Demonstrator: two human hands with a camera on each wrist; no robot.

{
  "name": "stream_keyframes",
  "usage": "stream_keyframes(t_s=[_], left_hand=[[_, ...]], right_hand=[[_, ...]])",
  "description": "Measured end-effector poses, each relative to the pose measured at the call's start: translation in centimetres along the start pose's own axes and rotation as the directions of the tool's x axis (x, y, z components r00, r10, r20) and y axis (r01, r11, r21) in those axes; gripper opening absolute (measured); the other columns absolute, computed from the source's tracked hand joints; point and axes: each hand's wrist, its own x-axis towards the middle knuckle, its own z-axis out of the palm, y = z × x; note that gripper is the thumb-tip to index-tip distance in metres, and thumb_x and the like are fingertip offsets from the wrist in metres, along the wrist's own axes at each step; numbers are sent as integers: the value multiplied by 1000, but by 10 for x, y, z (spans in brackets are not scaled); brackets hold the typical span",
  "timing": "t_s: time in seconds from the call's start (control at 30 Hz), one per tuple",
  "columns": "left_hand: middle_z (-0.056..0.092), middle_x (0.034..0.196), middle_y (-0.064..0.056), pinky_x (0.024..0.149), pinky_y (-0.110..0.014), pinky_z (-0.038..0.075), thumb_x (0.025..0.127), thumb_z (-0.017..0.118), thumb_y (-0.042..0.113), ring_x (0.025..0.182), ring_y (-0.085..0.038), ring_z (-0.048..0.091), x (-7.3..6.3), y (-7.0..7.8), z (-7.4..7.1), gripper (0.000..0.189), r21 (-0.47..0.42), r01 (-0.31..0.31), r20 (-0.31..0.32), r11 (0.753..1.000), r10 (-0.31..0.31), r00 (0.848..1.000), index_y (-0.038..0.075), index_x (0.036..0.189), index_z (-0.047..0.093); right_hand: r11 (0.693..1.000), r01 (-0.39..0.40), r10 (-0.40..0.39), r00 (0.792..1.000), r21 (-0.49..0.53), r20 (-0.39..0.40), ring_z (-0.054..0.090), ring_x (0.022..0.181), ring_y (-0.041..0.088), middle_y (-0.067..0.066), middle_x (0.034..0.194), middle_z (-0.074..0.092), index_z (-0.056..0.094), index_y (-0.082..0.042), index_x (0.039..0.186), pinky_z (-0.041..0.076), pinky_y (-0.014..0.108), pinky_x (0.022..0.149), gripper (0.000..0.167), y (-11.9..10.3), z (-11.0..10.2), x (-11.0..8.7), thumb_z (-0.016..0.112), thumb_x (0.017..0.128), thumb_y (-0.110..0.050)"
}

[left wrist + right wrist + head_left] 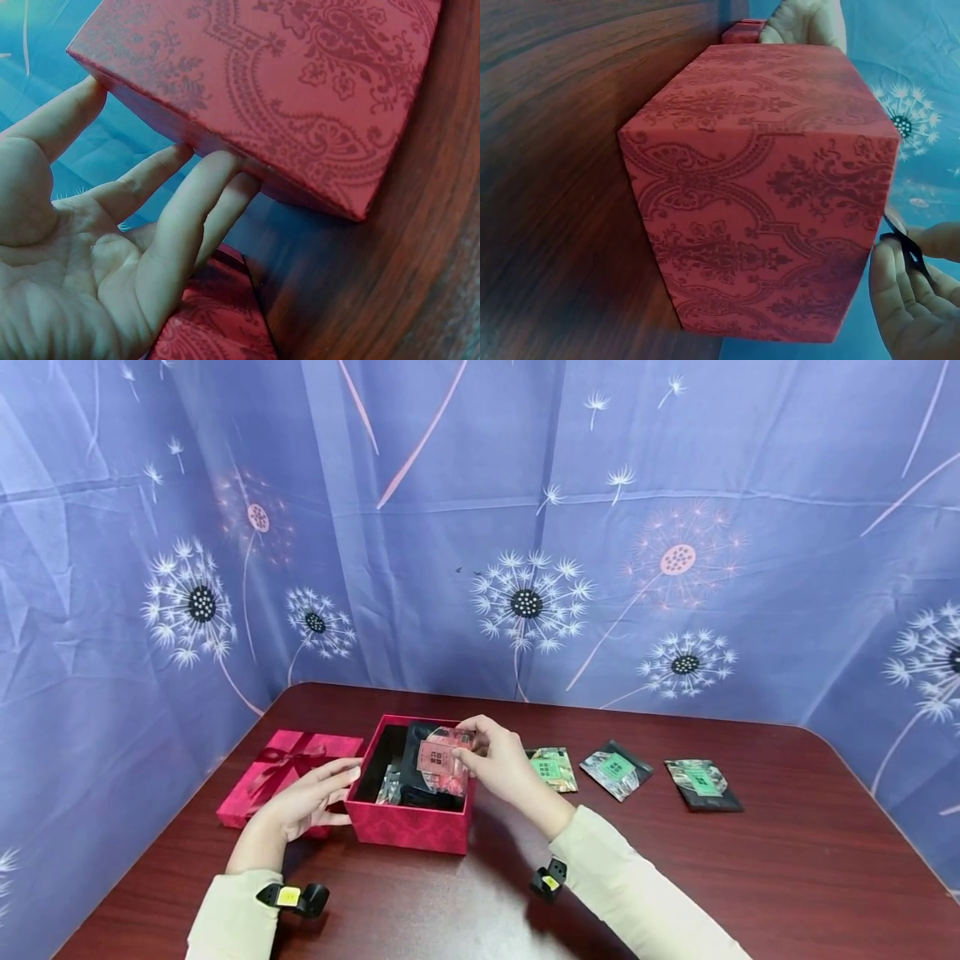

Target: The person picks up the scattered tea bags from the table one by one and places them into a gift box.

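Note:
An open red patterned box [408, 828] stands on the table. My left hand [311, 800] touches its left side; in the left wrist view, the fingertips of the left hand [127, 247] rest against the box wall [300, 90] with the fingers extended. My right hand [498, 758] pinches a tea sachet [437, 758] with a pink label and dark edge, held over the box's right part. Seen from the right wrist, thumb and fingers of the right hand [919, 296] grip the sachet's dark edge [909, 249] beside the box rim. A silvery packet [390, 783] lies inside the box.
Left of the box lies its red lid [341, 745] with a dark red ribbon bow [291, 763]. Three green-labelled sachets lie in a row to the right: one [553, 768] partly behind my right hand, another [617, 768], and a third [703, 781]. A blue dandelion-print curtain [435, 577] hangs behind the table.

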Motion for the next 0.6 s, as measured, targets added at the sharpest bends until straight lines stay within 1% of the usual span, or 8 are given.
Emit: stream_keyframes(t_s=[0.07, 0.13, 0.2, 0.3, 0.47, 0.57, 0.6], left_hand=[[16, 154, -25, 94, -49, 49, 97, 51, 31, 139, -48, 15, 0, 0, 0, 68, 1, -3, 1, 1000, 3, 1000, 3, 150, 18], [15, 154, -25, 94, -49, 49, 97, 51, 30, 139, -49, 14, 0, 0, 0, 68, 2, -6, 5, 1000, 6, 1000, 3, 150, 18], [15, 154, -25, 95, -49, 49, 97, 50, 30, 140, -49, 12, 0, -1, -1, 68, 0, -7, 8, 1000, 7, 1000, 3, 150, 18], [14, 154, -25, 95, -50, 48, 97, 51, 31, 140, -49, 12, 0, -1, -1, 67, -3, -6, 7, 1000, 6, 1000, 3, 149, 19], [18, 153, -25, 94, -50, 49, 97, 52, 32, 139, -46, 17, 1, -3, 0, 67, -13, -7, -2, 1000, 7, 1000, 3, 149, 21], [20, 152, -25, 95, -50, 49, 97, 52, 32, 138, -45, 21, 2, -3, 0, 66, -20, -12, 4, 1000, 12, 1000, 2, 148, 22], [19, 152, -25, 95, -50, 48, 97, 51, 32, 139, -45, 21, 2, -3, 0, 66, -19, -14, 6, 1000, 14, 1000, 2, 148, 22]], right_hand=[[999, 19, -19, 1000, -34, -9, 60, 60, 16, 11, 75, 67, 61, -3, 108, 47, 19, 52, 26, 0, 2, -1, 68, 84, -2], [997, 53, -55, 998, -64, -22, 59, 63, 12, 9, 76, 67, 62, -3, 106, 46, 19, 54, 24, 0, 4, -2, 68, 83, -1], [993, 87, -89, 996, -81, -29, 61, 64, 13, 9, 76, 67, 62, -2, 104, 46, 18, 56, 22, 1, 6, -2, 68, 83, -1], [989, 124, -126, 992, -85, -20, 62, 64, 14, 10, 76, 67, 62, 0, 102, 47, 19, 57, 19, 1, 8, -3, 67, 83, 0], [988, 131, -130, 991, -86, 10, 62, 65, 14, 8, 79, 68, 62, -1, 100, 48, 20, 60, 17, 6, 9, -6, 66, 84, -3], [985, 141, -142, 990, -100, -2, 63, 69, 15, 6, 82, 67, 63, -3, 100, 50, 21, 62, 17, 10, 8, -10, 68, 84, -4], [982, 156, -158, 987, -109, -10, 63, 70, 16, 7, 83, 67, 63, -2, 100, 51, 22, 62, 17, 10, 7, -12, 68, 84, -4]])
